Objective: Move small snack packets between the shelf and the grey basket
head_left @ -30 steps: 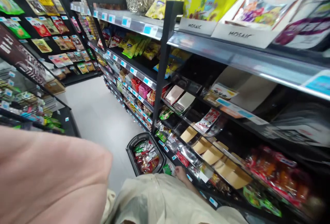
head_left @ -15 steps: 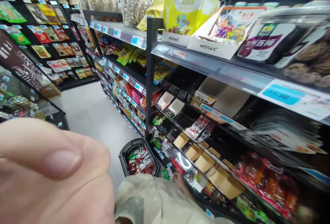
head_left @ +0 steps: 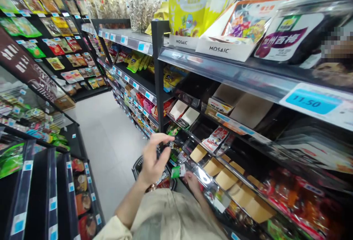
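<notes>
My left hand (head_left: 154, 161) is raised over the black shopping basket (head_left: 135, 169). Its thumb and index finger curve with a gap between them, and nothing shows in that gap. Beside the lower shelves, my right hand (head_left: 192, 180) pinches a small green and white snack packet (head_left: 178, 171) at its right end. The basket stands on the floor in front of me. Part of its contents, shiny packets, shows below my left wrist; the hand and forearm hide much of the rest.
On my right, a shelf rack holds cardboard trays (head_left: 227, 178), a red and white snack bag (head_left: 215, 138) and a plastic tub with a purple label (head_left: 288, 37). A dark upright post (head_left: 158, 74) divides it. Tilted racks (head_left: 51, 196) stand left of the pale aisle floor (head_left: 103, 133).
My left hand has gone from close before the camera down and right to above the basket. The packet in my right hand has come up slightly. The view has shifted a little.
</notes>
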A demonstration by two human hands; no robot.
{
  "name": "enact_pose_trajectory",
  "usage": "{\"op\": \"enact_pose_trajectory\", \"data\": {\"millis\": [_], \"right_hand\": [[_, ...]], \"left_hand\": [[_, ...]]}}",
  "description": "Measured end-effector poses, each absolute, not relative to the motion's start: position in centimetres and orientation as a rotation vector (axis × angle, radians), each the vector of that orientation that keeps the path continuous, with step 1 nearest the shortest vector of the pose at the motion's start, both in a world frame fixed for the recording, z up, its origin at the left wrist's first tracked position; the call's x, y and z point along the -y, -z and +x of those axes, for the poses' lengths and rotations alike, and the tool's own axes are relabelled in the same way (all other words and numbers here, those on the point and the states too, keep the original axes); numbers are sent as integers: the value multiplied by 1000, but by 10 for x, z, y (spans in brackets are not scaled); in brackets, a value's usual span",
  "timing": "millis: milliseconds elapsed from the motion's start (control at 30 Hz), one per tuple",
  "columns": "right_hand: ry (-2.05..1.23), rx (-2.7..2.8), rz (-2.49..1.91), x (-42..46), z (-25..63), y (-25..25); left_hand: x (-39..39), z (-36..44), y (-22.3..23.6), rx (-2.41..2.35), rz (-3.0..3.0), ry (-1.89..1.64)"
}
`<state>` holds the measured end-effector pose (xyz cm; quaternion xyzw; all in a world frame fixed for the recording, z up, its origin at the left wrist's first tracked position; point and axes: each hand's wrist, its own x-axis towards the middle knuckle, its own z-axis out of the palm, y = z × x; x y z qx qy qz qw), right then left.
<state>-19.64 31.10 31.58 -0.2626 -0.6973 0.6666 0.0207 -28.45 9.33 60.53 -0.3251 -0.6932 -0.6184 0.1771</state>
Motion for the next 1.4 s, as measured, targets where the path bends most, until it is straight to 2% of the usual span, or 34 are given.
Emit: {"op": "enact_pose_trajectory", "data": {"millis": [100,200,300,433,600,700,900,1400], "right_hand": [[-2274,1925,-744,-298,-215,-340],[-2555,1558,-716,-283,-227,-369],[-2719,1370,-714,-269,-229,-390],[-2793,1358,-682,-259,-222,-398],[-2563,1653,-659,-262,-219,-397],[-2541,1751,-573,-262,-218,-398],[-2560,1850,-445,-261,-212,-402],[-2507,1895,-550,-266,-208,-407]], "left_hand": [[-111,-288,-518,2458,-1048,1539],[-101,-275,-427,2754,-1090,1292],[-82,-258,-380,2768,-874,1389],[-77,-245,-382,2714,-457,1636],[-89,-246,-407,2530,-63,2138],[-95,-246,-417,2388,24,2414],[-105,-242,-427,2372,45,2471],[-102,-239,-412,2597,-59,2515]]}}
